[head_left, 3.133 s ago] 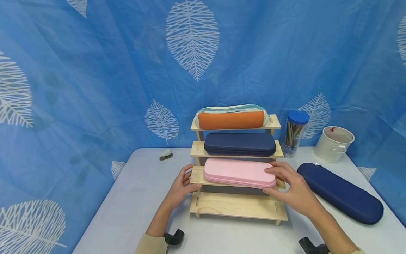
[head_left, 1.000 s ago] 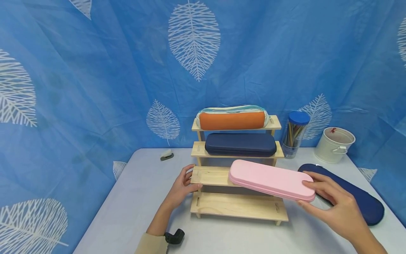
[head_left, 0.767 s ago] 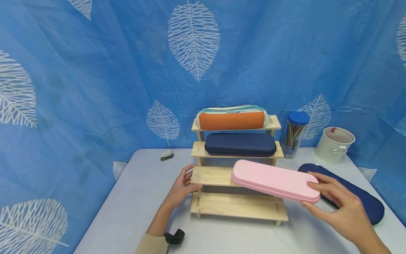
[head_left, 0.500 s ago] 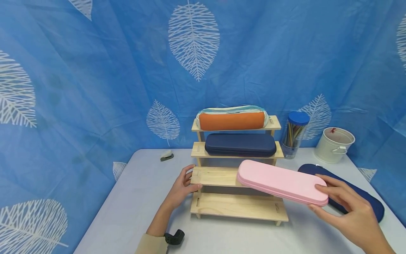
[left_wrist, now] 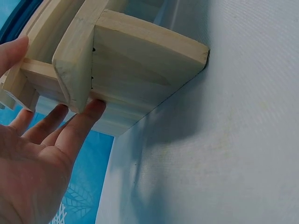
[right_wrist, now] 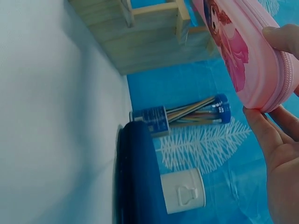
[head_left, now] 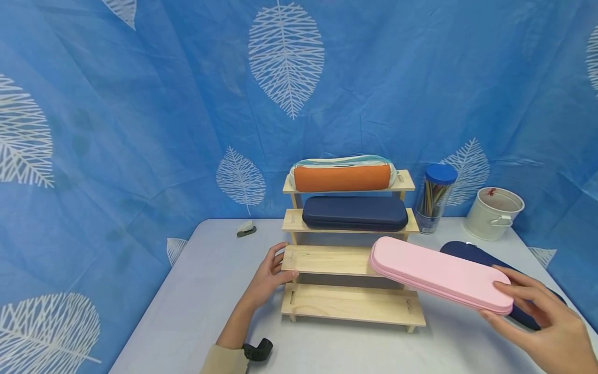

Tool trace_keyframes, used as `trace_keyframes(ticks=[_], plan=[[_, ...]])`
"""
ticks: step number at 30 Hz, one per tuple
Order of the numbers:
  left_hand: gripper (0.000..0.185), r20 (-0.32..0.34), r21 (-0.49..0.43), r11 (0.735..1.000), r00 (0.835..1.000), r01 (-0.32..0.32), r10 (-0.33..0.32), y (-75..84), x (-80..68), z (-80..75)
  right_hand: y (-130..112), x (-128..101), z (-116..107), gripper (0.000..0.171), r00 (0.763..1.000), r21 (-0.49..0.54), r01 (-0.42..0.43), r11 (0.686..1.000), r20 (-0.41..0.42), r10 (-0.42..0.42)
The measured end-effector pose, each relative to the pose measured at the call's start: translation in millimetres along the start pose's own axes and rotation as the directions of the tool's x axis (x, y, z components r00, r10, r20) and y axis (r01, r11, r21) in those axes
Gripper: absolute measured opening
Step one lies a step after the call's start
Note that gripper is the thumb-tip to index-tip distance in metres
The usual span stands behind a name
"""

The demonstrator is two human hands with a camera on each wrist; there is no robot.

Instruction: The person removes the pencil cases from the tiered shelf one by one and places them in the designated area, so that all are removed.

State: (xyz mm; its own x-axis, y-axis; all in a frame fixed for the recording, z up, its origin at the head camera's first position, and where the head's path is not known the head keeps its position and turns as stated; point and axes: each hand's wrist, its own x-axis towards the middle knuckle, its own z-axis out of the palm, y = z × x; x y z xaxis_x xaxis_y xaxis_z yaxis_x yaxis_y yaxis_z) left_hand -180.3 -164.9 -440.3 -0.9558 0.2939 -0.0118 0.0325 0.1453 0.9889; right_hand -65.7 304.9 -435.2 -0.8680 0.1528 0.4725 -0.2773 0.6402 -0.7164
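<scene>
My right hand point(head_left: 544, 317) pinches the right end of a pink zippered pencil case point(head_left: 441, 272), thumb on its near side and fingers on the far side. The case hangs tilted, its left end overlapping the second-lowest tier in the head view. Its underside bears a printed figure in the right wrist view, where the zipper point(right_wrist: 280, 86) is closed. At the left end of the four-tier wooden rack point(head_left: 329, 259), my left hand point(head_left: 268, 278) grips a tier between thumb and fingers. A dark blue case point(head_left: 355, 213) and an orange pencil pouch point(head_left: 343, 178) lie on the upper tiers.
Another navy case point(head_left: 467, 252) lies on the table at right, partly hidden by the pink one. Behind it stand a clear jar point(head_left: 434, 200) of pencils with a blue lid and a white metal bucket point(head_left: 492, 213). A small stapler point(head_left: 246, 229) sits back left.
The right hand has lifted the pink pencil case off the second-lowest tier and carried it right and toward the viewer. The left hand has stayed at the rack's end.
</scene>
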Motion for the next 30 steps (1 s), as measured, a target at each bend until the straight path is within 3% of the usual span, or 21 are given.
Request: trace_keyframes(ticks=[15, 21, 30], plan=[[0.079, -0.007, 0.008, 1.0, 1.0, 0.008, -0.008, 1.9, -0.1, 1.0, 22.5, -4.8, -9.4, 0.055, 0.997, -0.004, -0.032, 0.999, -0.072, 0.031], [0.081, -0.007, 0.017, 1.0, 1.0, 0.007, -0.007, 1.8, 0.1, 1.4, 28.3, -7.7, -13.5, 0.055, 0.988, -0.007, -0.096, 0.995, -0.121, 0.094], [0.084, -0.013, 0.006, 1.0, 1.0, 0.008, -0.008, -27.0, 13.4, -4.7, 46.5, -15.4, -21.0, 0.057, 0.959, -0.023, -0.22, 0.975, -0.186, 0.212]])
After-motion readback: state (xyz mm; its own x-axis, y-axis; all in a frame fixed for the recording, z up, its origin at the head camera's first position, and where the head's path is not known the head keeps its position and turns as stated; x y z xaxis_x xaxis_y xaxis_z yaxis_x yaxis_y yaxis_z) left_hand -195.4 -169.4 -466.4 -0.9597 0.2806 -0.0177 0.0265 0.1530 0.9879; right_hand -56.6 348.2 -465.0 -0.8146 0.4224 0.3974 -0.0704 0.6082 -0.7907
